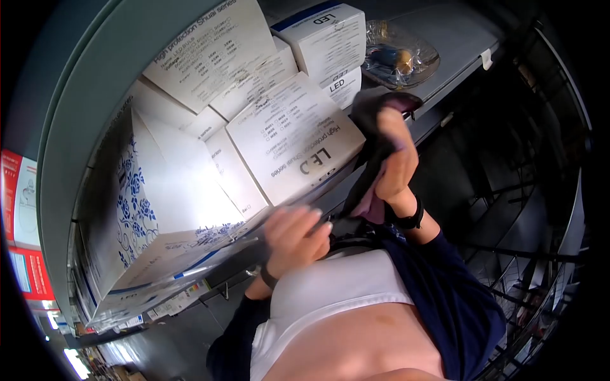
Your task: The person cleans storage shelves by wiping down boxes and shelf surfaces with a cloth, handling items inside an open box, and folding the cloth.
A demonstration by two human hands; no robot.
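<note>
My right hand [397,162] is closed around a dark grey and purple cloth [368,184], near the front edge of the shelf. The cloth's upper end bunches over the fingers, and its lower part hangs down towards my waist. To the left, in front of my chest, my left hand [293,238] is smeared by motion. Its fingers look curled, close to the cloth's lower end, but I cannot make out whether they touch it. Just beyond both hands is a white LED bulb box [295,136] with black print.
More white LED boxes [327,38] are stacked behind, and a large white box with blue flowers [136,203] stands at left. A clear plastic-wrapped item [400,60] lies on the grey shelf [457,70]. Black wire racking [540,254] is at right; red boxes [28,273] are far left.
</note>
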